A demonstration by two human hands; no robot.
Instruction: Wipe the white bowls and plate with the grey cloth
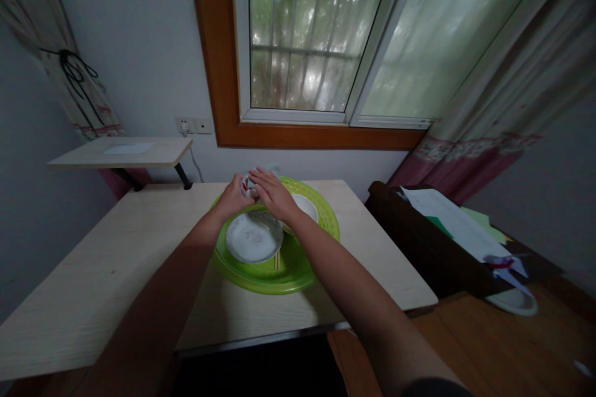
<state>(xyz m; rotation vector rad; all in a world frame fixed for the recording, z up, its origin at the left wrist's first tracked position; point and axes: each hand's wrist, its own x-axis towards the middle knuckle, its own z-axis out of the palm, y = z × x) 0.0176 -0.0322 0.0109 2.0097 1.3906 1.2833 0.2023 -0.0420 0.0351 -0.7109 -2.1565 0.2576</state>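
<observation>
A round green basin (298, 273) sits on the light wooden table (116, 260). Inside it lie a white plate (254, 237) and a white bowl (308, 206), with chopsticks (277, 260) showing under the plate. Above the basin's far rim both my hands meet around a small white object with red marks (248, 183). My left hand (233, 197) grips it from the left. My right hand (272, 191) covers it from the right with fingers curled over. Much of the object is hidden by my fingers.
A small side table (121, 152) stands at the back left near a wall socket (193, 125). A window is behind the table. To the right, a dark wooden piece (419, 242) carries papers (456, 223) and a white dish (514, 301).
</observation>
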